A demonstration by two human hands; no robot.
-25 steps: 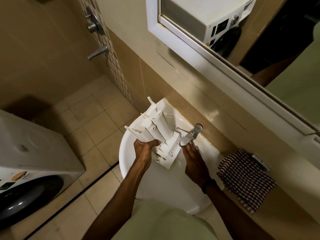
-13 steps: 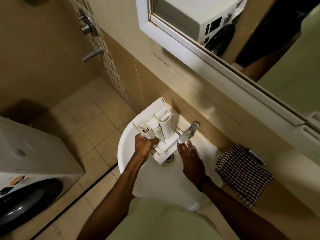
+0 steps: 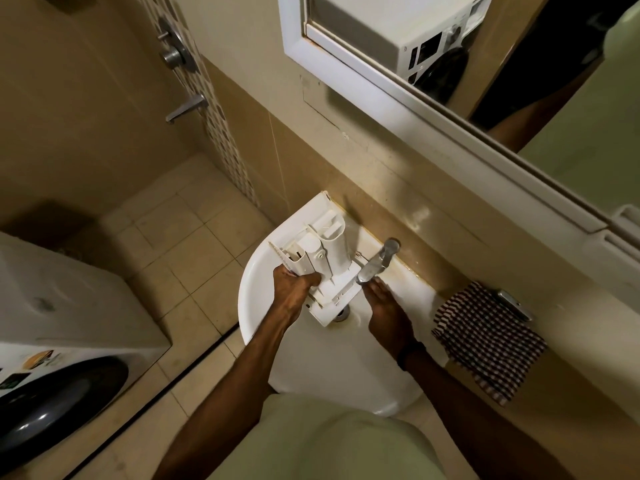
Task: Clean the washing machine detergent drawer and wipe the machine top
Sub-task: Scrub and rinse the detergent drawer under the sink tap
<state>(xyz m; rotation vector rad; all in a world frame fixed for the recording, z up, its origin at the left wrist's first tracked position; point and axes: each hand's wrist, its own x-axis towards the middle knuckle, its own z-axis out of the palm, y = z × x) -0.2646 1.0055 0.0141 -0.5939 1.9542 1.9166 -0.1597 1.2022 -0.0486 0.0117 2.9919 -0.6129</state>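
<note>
Left hand (image 3: 292, 289) gripped drawer (image 3: 329, 251), held over sink (image 3: 251, 278) toward back edge, beside tap (image 3: 377, 261). Right hand (image 3: 386, 310) flat, fingers straight, under spout. Rinse step likely: angle compartments under spout, grip firmly.

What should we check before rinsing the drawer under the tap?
1. Left hand grips detergent drawer: ok.
2. Drawer over sink bowl: ok.
3. Right hand on tap handle: not ok, it is below the spout.
4. Water running: cannot tell.
5. Drain unblocked: cannot tell, drawer partly covers it.
6. Checked cloth beside sink: ok.
</note>
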